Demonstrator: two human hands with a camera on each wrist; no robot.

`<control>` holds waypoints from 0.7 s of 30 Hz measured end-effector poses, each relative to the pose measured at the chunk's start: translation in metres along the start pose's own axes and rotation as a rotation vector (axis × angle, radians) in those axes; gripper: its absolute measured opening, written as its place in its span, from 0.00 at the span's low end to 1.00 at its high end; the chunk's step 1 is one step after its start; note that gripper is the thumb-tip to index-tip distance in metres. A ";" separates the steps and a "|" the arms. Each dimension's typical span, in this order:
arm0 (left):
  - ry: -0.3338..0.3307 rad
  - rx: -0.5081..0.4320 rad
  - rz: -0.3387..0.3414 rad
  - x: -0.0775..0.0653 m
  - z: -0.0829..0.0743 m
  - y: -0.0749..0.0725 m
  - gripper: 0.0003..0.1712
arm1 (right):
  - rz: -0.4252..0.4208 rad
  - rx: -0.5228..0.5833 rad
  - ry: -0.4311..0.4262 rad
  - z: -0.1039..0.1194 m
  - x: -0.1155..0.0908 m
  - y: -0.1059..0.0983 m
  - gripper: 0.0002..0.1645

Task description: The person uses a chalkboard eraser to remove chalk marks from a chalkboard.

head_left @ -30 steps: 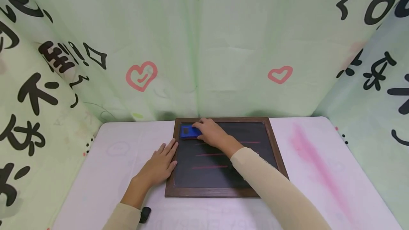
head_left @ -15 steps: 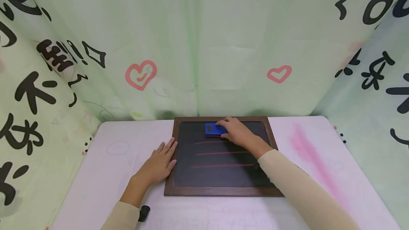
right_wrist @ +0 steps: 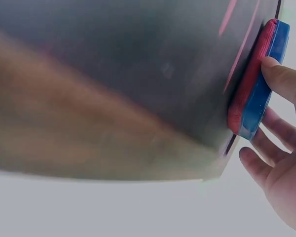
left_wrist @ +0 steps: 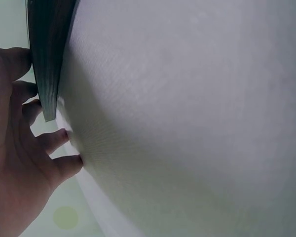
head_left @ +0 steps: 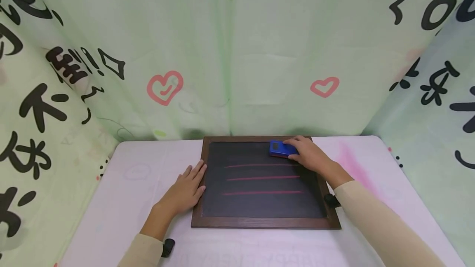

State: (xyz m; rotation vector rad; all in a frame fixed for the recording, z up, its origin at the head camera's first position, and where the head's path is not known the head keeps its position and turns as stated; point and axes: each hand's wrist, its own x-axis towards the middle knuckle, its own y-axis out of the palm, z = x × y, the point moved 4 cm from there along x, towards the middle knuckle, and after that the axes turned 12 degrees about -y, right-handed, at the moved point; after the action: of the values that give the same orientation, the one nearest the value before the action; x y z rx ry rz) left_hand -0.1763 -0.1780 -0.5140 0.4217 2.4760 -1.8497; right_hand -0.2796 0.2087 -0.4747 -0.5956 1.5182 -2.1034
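A framed blackboard [head_left: 259, 207] lies on the table, with three pink chalk lines [head_left: 262, 178] across its dark surface. At its upper right, my right hand [head_left: 311, 155] grips a blue chalkboard eraser [head_left: 279, 148]. In the right wrist view, the thumb lies on one side of the eraser [right_wrist: 259, 94] and fingers on the other; its red felt pad faces the board. My left hand [head_left: 184, 191] rests with straight, spread fingers on the left side of the wooden frame [head_left: 198, 211]. The left wrist view shows thumb and fingertips at the frame edge [left_wrist: 49, 64] and the tabletop.
The pale table [head_left: 148, 168] extends on both sides of the board, with a pink smear [head_left: 356, 168] on the right. Light green curtains [head_left: 259, 94] with black writing and red hearts hang behind and at both sides. Black wrist cameras sit on both wrists.
My right hand has slid the eraser rightward along the top of the blackboard, from the upper left corner to the upper right. My left hand stays on the frame.
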 end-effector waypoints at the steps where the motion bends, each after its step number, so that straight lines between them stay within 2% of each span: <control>1: -0.001 -0.001 0.000 0.000 0.000 0.000 0.38 | -0.006 0.004 0.006 -0.003 -0.003 -0.002 0.31; 10: -0.002 -0.001 0.003 0.000 -0.002 -0.001 0.38 | -0.011 0.007 0.038 -0.015 -0.017 -0.006 0.31; 21: -0.009 0.002 -0.005 0.000 0.000 0.002 0.38 | -0.031 0.020 0.014 -0.012 -0.025 -0.005 0.30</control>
State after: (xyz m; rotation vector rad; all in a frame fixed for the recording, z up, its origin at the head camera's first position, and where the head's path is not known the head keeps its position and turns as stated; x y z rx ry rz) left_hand -0.1760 -0.1769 -0.5163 0.4063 2.4722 -1.8520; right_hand -0.2676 0.2343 -0.4755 -0.6024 1.5032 -2.1470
